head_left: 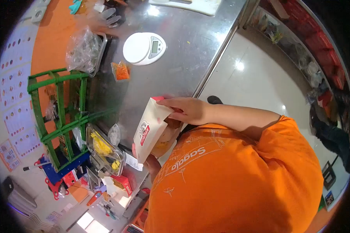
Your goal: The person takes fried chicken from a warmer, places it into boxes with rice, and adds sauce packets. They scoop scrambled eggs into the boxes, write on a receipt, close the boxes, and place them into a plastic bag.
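Note:
Both of my hands hold a white paper food box [147, 130] with a red and black printed logo, tilted in front of my orange shirt. My right hand [188, 110] grips its upper end, fingers closed at the edge by a red patch. Lower down, my left hand [151, 163] wraps the other end, a fingertip showing at the box's left side; the box hides much of it. Beside the box, against my shirt, a pale bundle with yellowish-orange contents [165, 141] is partly visible; I cannot make out what it is.
On the steel table [175, 50] are a white digital scale [144, 48], an orange packet [121, 71] and a clear container of yellow pieces [105, 149]. A green rack [58, 116] stands at the left near a bag of plastic [83, 50]. A white cutting board [190, 4] lies at the top.

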The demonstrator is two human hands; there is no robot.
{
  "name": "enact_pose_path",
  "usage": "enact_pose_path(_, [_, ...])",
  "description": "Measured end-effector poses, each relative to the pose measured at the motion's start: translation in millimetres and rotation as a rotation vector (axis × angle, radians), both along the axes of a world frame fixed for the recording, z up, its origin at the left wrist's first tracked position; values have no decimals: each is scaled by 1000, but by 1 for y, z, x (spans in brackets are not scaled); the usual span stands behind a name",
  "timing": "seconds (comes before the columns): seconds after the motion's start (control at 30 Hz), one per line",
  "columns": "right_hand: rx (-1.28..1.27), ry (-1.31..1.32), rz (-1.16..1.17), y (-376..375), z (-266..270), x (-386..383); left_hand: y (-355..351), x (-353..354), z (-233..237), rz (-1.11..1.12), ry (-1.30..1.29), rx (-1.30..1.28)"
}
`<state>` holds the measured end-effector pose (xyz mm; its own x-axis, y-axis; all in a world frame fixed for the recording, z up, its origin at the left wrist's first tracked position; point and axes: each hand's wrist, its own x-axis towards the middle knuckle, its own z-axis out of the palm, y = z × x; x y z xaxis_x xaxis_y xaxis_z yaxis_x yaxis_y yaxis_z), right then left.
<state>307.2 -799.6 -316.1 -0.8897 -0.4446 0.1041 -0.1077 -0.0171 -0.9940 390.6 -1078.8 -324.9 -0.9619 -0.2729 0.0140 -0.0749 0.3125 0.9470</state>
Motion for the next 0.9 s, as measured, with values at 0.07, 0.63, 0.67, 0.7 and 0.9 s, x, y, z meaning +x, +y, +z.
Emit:
enact_pose_path(0.07, [29, 55, 68, 5, 1, -4, 0, 4, 1, -6, -8, 21])
enact_pose_path(0.63, [262, 179, 457, 12, 19, -11, -18, 34, -4, -247, 48, -99])
enact_pose_path(0.67, [283, 188, 439, 8, 18, -12, -12, 33, -7, -216, 91, -54])
enact_pose_path(0.7, [302, 195, 419, 4, 16, -12, -6, 32, -10, -188, 133, -9])
enact_pose_path(0.9, [436, 312, 446, -3, 22, -7, -16, 39, 7, -408, 220, -158])
